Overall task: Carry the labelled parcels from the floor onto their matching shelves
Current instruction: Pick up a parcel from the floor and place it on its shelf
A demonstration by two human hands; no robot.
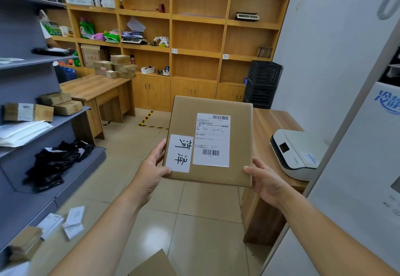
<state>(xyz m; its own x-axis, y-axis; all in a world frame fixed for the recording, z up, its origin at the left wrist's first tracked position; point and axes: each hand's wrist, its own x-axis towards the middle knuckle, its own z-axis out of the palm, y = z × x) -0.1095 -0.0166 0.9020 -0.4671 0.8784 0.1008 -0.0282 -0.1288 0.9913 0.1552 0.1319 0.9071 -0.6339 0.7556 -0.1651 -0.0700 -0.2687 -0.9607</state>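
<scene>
I hold a flat brown cardboard parcel up in front of me with both hands. It carries a white shipping label with barcodes and a smaller white sticker with large black handwritten characters. My left hand grips its lower left corner, thumb on the sticker. My right hand grips the lower right corner. A grey metal shelf unit stands at the left with boxes, white envelopes and black bags. Wooden wall shelves with small tags fill the back.
A wooden counter at the right holds a white printer. A wooden desk with several boxes stands at the back left. Black crates are stacked by the wall. Small white packets and a cardboard piece lie on the tiled floor.
</scene>
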